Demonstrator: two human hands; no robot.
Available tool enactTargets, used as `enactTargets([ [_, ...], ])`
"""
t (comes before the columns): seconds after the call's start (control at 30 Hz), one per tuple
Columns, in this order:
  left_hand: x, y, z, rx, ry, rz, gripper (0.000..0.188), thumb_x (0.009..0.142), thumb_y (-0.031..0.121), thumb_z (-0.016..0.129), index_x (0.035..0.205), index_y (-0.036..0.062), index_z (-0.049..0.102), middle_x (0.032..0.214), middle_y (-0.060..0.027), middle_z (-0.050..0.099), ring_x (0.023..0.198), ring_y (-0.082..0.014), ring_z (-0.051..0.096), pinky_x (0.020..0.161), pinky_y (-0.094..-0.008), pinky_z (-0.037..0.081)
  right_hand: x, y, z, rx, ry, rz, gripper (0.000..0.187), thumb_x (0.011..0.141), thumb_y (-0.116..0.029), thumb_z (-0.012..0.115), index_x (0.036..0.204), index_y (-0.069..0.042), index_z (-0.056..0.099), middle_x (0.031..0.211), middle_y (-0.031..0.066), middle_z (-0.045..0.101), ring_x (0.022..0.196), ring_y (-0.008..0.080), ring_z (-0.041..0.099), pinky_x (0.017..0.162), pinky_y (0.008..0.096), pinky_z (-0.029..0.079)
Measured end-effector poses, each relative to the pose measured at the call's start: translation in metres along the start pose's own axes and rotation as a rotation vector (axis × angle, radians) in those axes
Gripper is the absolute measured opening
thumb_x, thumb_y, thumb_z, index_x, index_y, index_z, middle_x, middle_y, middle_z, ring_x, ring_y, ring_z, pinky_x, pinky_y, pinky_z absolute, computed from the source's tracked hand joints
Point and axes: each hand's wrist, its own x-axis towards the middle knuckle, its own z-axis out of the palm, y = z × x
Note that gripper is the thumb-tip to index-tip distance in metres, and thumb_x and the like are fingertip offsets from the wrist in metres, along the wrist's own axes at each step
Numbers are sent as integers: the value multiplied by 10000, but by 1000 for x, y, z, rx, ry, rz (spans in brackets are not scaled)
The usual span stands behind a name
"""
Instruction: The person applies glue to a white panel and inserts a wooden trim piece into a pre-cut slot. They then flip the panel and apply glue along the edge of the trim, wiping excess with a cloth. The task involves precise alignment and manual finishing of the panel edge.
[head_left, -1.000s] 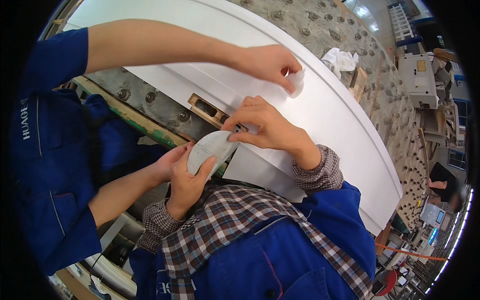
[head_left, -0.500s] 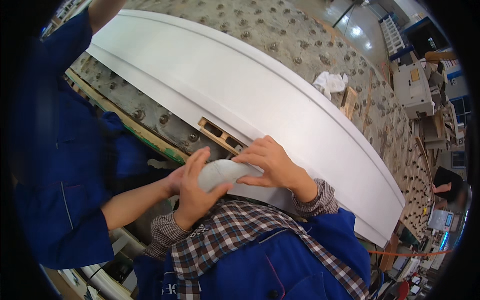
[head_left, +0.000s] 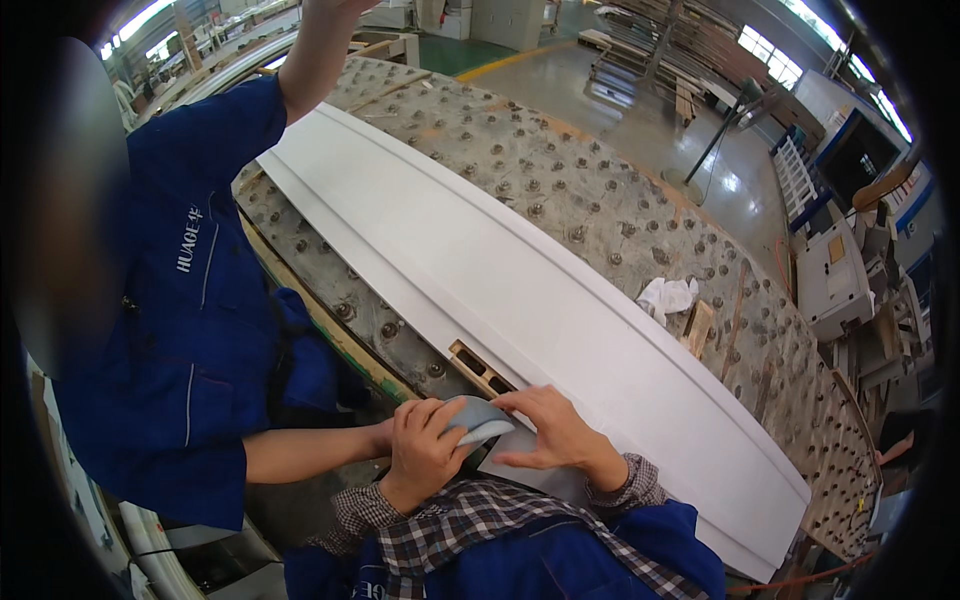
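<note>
A worker's left hand (head_left: 425,455) closes its grip around a grey sanding pad (head_left: 478,420), fingers curled over the pad's near end, at the near edge of a long white door panel (head_left: 520,290). The right hand (head_left: 550,435) lies flat with fingers spread, its fingertips on the pad's far end and its palm on the panel's surface; it pinches nothing. Both wrists emerge from plaid shirt cuffs (head_left: 630,488) under blue work sleeves.

The pad sits on the panel's near long edge, just beside a rectangular lock cut-out (head_left: 480,368) that exposes raw wood in the edge. The panel lies flat and runs diagonally across a grey counter (head_left: 600,200) studded with rows of ball rollers. On the counter past the panel's far edge lie a crumpled white rag (head_left: 666,296) and, touching it, a small wooden block (head_left: 698,327).

To the left stands a second person in a blue work jacket (head_left: 190,330), one forearm (head_left: 310,452) reaching toward the worker's left hand, the other arm (head_left: 318,50) raised up out of view. Beyond the counter, a glossy workshop floor (head_left: 620,80) and grey machines (head_left: 830,280) fill the background.
</note>
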Motion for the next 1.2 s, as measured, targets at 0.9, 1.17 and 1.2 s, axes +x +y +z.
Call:
enactTargets([
  [0.9,-1,-19,16,-812,22,-473,359,655,-23,797,997,-22,687,928,-116,718,848,-151,685,732,-291,550,14,45,16,503,-192,329,173,856,-14,711,1019,22,665,908,0,683,843,74,610,769,255,512],
  [1.17,-2,-15,35,-1609,-28,-1106,350,944,-15,578,1278,26,481,1046,-106,629,869,-166,658,712,-261,583,14,23,13,793,-54,497,84,842,-51,718,887,16,695,762,11,671,691,44,560,615,225,460],
  [1.2,-9,-19,40,-1614,-86,-1071,345,937,-16,585,1267,27,496,1018,-101,638,858,-160,658,708,-253,573,10,25,15,777,-43,492,73,841,-44,716,882,13,695,762,8,671,688,41,557,609,223,456],
])
